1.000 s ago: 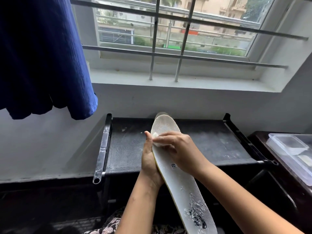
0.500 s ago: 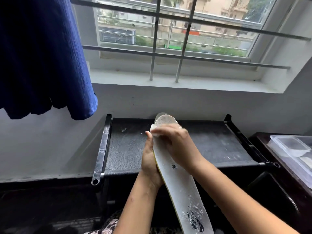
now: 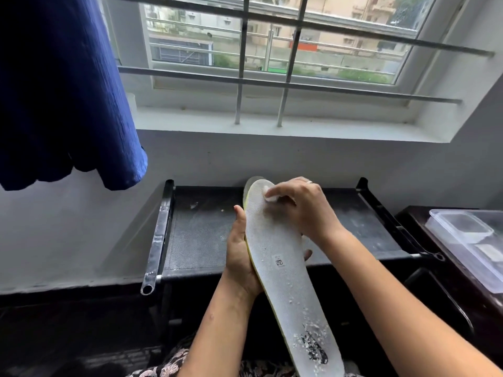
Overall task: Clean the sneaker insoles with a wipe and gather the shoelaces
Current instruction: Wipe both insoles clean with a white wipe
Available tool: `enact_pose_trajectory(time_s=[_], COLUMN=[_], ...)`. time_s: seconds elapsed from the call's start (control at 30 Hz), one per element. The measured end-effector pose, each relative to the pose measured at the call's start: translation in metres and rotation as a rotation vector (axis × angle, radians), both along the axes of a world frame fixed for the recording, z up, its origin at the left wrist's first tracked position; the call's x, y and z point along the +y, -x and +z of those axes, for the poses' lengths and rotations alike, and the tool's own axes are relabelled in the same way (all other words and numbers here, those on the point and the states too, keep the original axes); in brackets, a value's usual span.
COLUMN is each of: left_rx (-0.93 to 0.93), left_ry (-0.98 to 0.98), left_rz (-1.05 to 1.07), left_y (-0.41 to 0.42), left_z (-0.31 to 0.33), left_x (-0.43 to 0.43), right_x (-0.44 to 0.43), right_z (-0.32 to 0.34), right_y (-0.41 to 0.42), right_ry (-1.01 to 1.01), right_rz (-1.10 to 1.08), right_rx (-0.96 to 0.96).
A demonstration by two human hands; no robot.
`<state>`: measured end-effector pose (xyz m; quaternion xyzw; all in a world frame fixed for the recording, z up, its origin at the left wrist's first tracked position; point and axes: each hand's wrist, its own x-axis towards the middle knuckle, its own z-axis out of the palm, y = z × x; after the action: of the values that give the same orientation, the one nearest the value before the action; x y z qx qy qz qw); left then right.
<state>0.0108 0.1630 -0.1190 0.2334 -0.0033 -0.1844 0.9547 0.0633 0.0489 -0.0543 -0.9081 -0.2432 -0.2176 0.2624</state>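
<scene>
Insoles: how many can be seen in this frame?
2, likely: the front insole lies in the left hand, under the wipe that the right hand pinches; the rear insole, mostly hidden, shows only a toe behind it.

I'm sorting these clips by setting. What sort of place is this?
Probably a home, likely a utility or laundry corner: a barred window looks onto neighbouring buildings, a blue garment hangs at the left, and a black rack stands under the sill.
</scene>
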Motion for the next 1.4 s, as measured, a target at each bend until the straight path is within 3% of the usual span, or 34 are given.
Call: enact_pose_trajectory(time_s=[0.07, 0.3, 0.57, 0.77, 0.87, 1.03, 1.27, 1.4], left_rx=[-0.061, -0.025, -0.065, -0.057, -0.038, -0.047, -0.019, -0.043], left_ry=[0.043, 0.008, 0.063, 0.012, -0.003, -0.042, -0.059, -0.036], left_rz=[-0.010, 0.053, 0.044, 0.068, 0.092, 0.114, 0.094, 0.111], left_y=[0.001, -0.007, -0.004, -0.008, -0.006, -0.004, -0.004, -0.003], left_z=[0.003, -0.006, -0.002, -0.010, -0.005, -0.001, -0.006, -0.002], left_x=[0.004, 0.011, -0.002, 0.011, 0.010, 0.004, 0.016, 0.011], right_x=[0.011, 0.003, 0.015, 0.024, 0.020, 0.029, 0.021, 0.017], right_z=[-0.006, -0.022, -0.006, -0.025, -0.025, -0.017, -0.033, -0.028], right_y=[0.012, 0.051, -0.004, 0.037, 0.032, 0.006, 0.045, 0.029], right_ry=[0.037, 0.085, 0.173, 0.221, 0.196, 0.253, 0.289, 0.271], right_rz=[0.055, 0.345, 0.068, 0.253, 0.212, -0.032, 0.192, 0.072], right_rx=[-0.049, 0.143, -0.105, -0.050, -0.090, -0.133, -0.105, -0.160])
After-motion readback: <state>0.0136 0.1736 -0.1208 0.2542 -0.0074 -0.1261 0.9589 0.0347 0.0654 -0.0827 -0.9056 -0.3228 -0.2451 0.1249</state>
